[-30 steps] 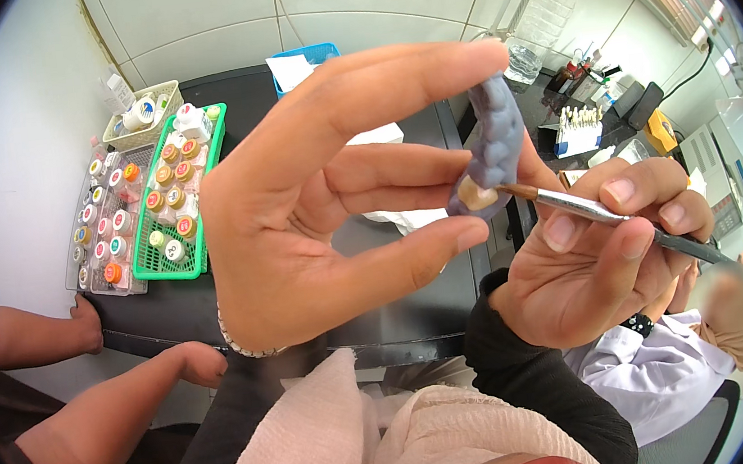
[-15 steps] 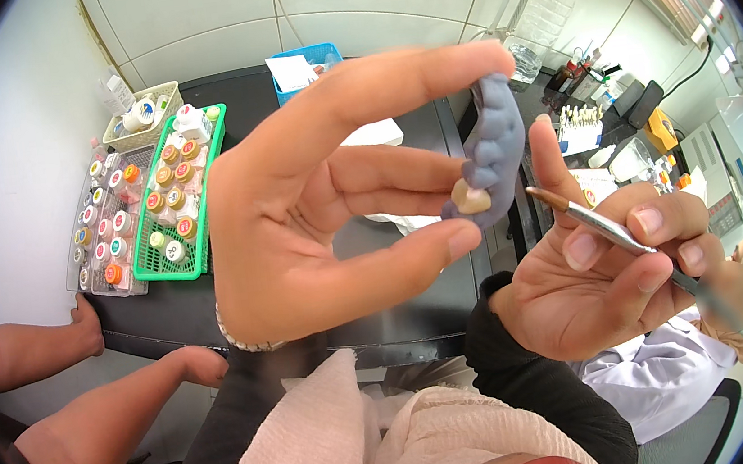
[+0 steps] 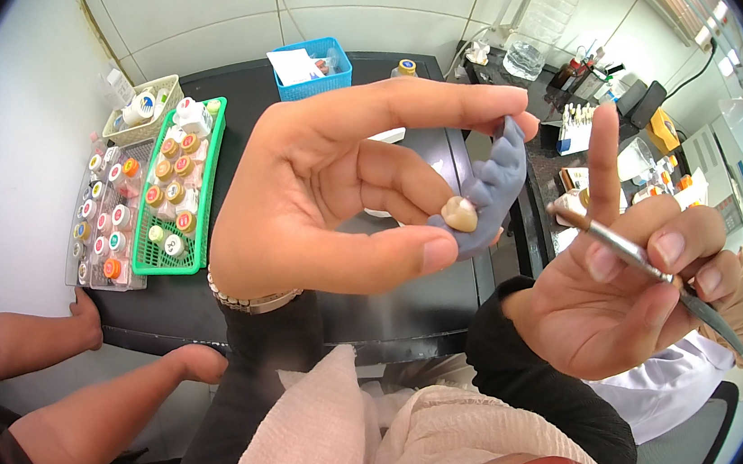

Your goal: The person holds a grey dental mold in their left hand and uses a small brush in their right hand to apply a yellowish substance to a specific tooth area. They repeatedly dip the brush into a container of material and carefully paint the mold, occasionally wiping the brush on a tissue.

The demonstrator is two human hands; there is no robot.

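My left hand (image 3: 296, 204) holds up a blue-grey dental model (image 3: 495, 184) by its two ends, between thumb and fingertips. A cream-coloured tooth crown (image 3: 459, 215) sits on the model near my thumb. To the right of it, my right hand (image 3: 617, 288) grips a slim brush (image 3: 622, 249) with a metal shaft, its brown tip pointing up and left toward the model. The tip is apart from the crown. My right index finger points upward, while the other fingers curl round the handle.
Small lidded jars fill a green basket (image 3: 140, 256) and a clear tray (image 3: 78, 279) at left. A blue basket (image 3: 316, 85) stands at the back of the black table (image 3: 380, 317). Another person's arms (image 3: 105, 414) are at left; a person in white (image 3: 668, 386) sits at right.
The left hand has lowered and tilted the dental model, so the crown's top faces me more. My right hand has shifted right and slightly down, taking the brush farther from the model.
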